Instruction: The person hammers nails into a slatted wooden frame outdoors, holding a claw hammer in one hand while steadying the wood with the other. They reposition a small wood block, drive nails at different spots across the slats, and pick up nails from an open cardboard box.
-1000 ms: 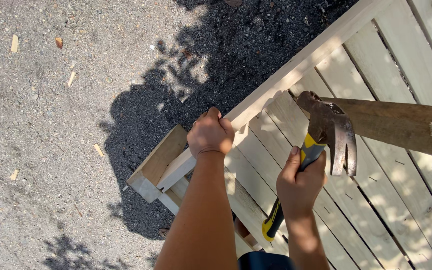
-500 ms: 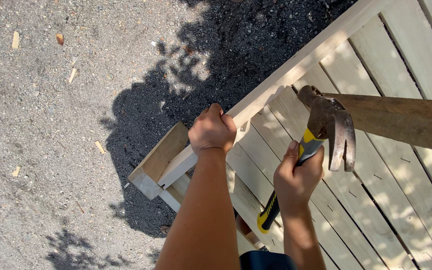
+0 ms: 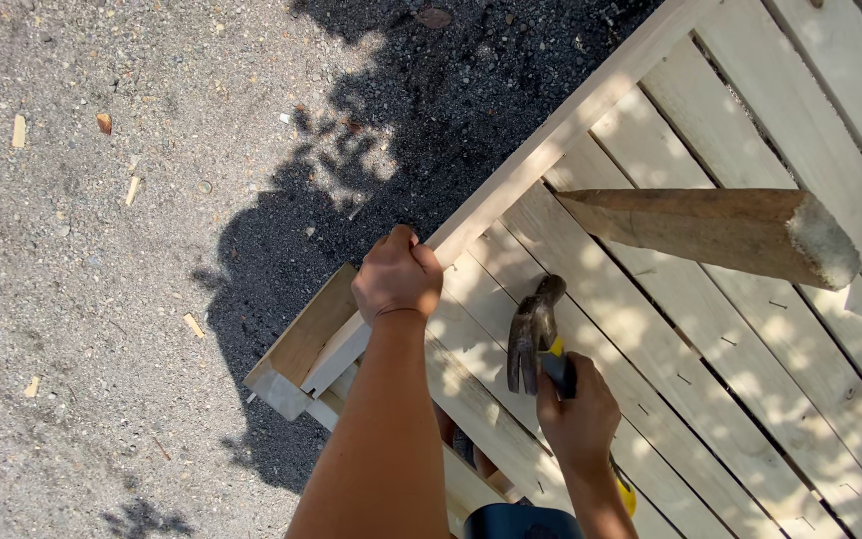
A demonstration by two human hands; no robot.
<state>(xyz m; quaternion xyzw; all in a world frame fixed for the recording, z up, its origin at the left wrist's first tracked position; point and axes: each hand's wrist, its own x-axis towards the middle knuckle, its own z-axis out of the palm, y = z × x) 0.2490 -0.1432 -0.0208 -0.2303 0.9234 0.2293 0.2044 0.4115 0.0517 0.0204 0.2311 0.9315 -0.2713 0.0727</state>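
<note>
My left hand [image 3: 397, 277] grips the outer rail [image 3: 561, 125] of a pale slatted wooden panel [image 3: 710, 329], near its lower corner. My right hand [image 3: 579, 419] is shut on the yellow-and-black handle of a claw hammer [image 3: 533, 334]. The hammer's dark steel head rests low against the slats, just right of my left hand. A thick rough wooden post [image 3: 710, 230] lies or juts across the panel above the hammer.
Grey gravel ground [image 3: 102, 299] lies to the left, with scattered wood chips [image 3: 18, 130]. Short offcut blocks [image 3: 296, 354] stick out under the panel's corner. Tree shadow falls over the gravel beside the rail.
The hammer head has swung down from beside the post to the slats near my left hand. My right hand dropped lower. My left hand kept its hold on the rail.
</note>
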